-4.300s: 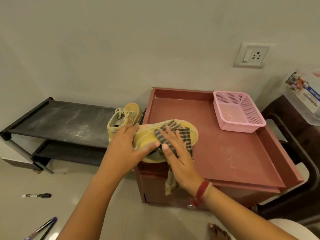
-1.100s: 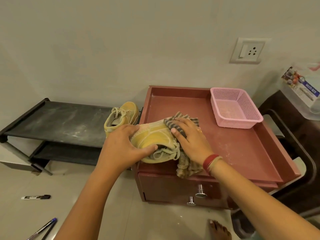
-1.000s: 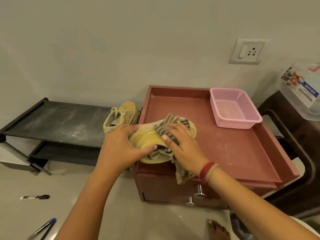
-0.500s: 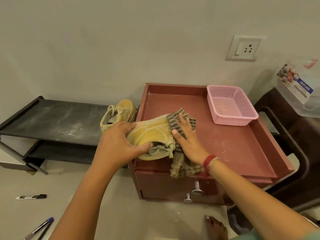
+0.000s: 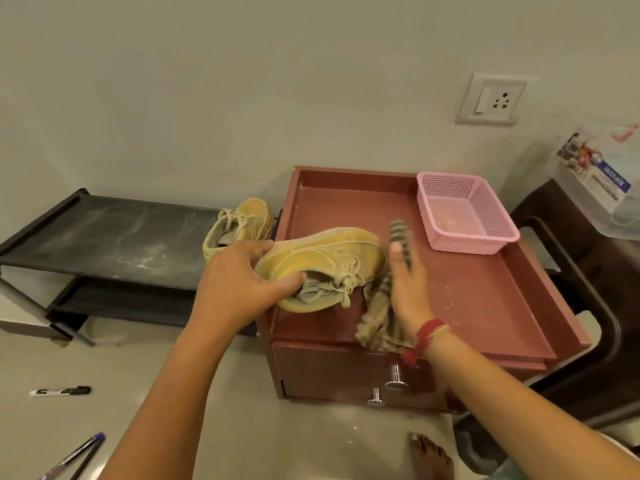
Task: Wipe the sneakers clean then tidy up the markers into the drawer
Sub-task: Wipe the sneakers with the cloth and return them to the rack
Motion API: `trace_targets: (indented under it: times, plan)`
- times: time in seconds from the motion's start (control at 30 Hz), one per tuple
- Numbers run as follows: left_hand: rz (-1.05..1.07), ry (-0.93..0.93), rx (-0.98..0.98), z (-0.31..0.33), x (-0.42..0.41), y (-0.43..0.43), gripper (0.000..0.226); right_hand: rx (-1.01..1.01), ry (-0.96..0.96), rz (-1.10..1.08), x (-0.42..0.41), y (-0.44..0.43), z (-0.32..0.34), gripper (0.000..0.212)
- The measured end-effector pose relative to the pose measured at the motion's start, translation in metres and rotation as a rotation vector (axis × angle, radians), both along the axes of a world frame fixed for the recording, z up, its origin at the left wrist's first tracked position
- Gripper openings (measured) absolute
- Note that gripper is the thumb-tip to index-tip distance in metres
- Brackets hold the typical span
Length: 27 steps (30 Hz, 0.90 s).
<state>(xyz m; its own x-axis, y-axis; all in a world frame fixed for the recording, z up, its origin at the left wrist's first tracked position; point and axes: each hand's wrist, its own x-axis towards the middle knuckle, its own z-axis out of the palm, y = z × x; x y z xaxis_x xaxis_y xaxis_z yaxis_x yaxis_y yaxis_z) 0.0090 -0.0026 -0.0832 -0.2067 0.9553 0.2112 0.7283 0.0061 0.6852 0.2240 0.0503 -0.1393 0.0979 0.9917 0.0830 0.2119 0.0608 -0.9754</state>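
Now, noted from the side: the black shoe rack [image 5: 114, 233] along the wall carries the second sneaker [image 5: 242, 220] at its right end. The red table [image 5: 467, 299] stands beside it, drawer [image 5: 329, 368] closed, pink basket [image 5: 467, 244] at the back corner. Change over the last half second: the sneaker [image 5: 329, 254] at the table's front left has rolled onto its side, opening towards the person. The left hand [image 5: 239, 278] grips its heel, thumb inside the collar. The right hand [image 5: 407, 289] has come off the toe and stands edge-on just beside it. The striped cloth [image 5: 377, 320] runs along its palm and hangs over the front edge. The fingers are blurred; I cannot tell whether they pinch the cloth. Reads as a re-grip between strokes, wiping unfinished. The marker [image 5: 60, 390] and pens [image 5: 76, 455] lie on the floor, not yet gathered
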Motion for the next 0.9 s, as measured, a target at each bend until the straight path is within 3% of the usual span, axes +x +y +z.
trace_targets:
  times: [0.13,0.3,0.4,0.5,0.57,0.63,0.73,0.83,0.9]
  plan:
    - [-0.042,-0.006,-0.02,-0.001,-0.005,0.001,0.077,0.229,-0.244,0.482,-0.028,-0.037,-0.009,0.045]
    - [-0.049,-0.006,-0.029,0.0,-0.004,0.0,0.066,0.071,-0.306,0.283,-0.007,-0.001,-0.015,0.062]
    - [-0.04,-0.036,-0.01,-0.002,-0.002,0.001,0.053,0.083,-0.172,0.404,-0.025,-0.026,-0.003,0.049]
    - [-0.048,-0.026,-0.01,-0.003,-0.004,0.001,0.069,0.223,-0.166,0.58,-0.021,-0.043,-0.002,0.043]
    - [-0.052,-0.008,-0.036,-0.003,-0.006,0.002,0.08,0.174,-0.278,0.49,-0.007,-0.023,-0.006,0.049]
    - [-0.042,-0.004,-0.046,-0.003,-0.006,0.002,0.077,0.092,-0.383,0.336,0.001,-0.008,-0.008,0.056]
    - [-0.024,-0.023,-0.029,-0.002,-0.005,0.003,0.071,0.074,-0.204,0.415,-0.013,-0.024,-0.004,0.041]
    - [-0.038,-0.042,-0.024,-0.003,-0.006,0.004,0.077,0.048,0.044,0.544,-0.02,-0.056,0.014,0.051]
    - [-0.038,-0.063,-0.03,-0.004,-0.006,0.004,0.076,-0.112,0.324,0.441,-0.004,-0.048,0.029,0.051]
